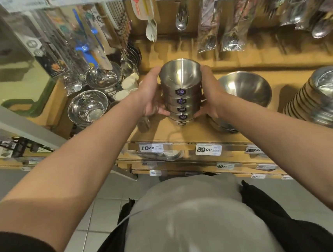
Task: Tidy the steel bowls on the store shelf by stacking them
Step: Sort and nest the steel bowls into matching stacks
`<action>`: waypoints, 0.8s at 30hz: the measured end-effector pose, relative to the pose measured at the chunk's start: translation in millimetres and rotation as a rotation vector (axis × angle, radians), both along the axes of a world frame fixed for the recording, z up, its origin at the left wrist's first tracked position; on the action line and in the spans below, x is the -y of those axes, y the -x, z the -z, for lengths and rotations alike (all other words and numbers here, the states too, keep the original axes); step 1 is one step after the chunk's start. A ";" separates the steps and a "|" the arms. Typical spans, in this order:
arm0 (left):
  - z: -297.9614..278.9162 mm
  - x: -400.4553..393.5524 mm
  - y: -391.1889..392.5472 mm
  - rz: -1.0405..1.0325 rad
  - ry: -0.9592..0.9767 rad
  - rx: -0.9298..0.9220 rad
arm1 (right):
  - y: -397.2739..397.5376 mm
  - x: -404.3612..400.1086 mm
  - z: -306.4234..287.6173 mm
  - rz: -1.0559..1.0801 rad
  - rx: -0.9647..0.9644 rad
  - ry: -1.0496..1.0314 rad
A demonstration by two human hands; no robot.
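Head view showed the wooden store shelf point(198, 132) filling the upper half, price tags along its front edge. At three o'clock stood the tall stack of wide steel bowls point(319, 99), and between it and centre a single large matte steel bowl point(245, 89). At nine o'clock sat shiny bowls point(87, 109) under hanging packaged cutlery point(223, 25). Dead centre, toward twelve o'clock from the person's body, was the stack of small steel bowls point(181, 93), each bearing a dark "304" sticker, with one more bowl apparently beneath it on the shelf. The left hand point(151, 94) curled round the stack's nine o'clock side, thumb low; the right hand point(209, 93) curled round its three o'clock side.

The risk, as I judged it: the grip sat low on a tall, smooth column, so uneven pressure or a tilted lowering could slide the upper bowls off toward the large bowl, or seat the stack crooked on the bottom one.
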State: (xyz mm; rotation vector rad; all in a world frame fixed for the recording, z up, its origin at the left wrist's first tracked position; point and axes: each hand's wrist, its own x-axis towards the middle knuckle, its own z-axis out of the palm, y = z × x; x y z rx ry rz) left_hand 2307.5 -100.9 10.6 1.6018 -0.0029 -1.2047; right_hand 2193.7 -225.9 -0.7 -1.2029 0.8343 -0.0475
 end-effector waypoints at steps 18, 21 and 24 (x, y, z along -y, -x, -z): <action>-12.1 0.1 6.1 -0.046 -0.022 0.009 | 1.1 -2.8 -17.0 -0.026 -0.049 0.062; -15.1 -0.4 6.9 -0.054 -0.028 0.006 | 0.4 -1.3 -20.8 -0.049 -0.054 0.049; -16.0 -2.3 5.6 -0.057 -0.038 0.004 | 0.2 2.3 -21.0 -0.070 -0.079 0.039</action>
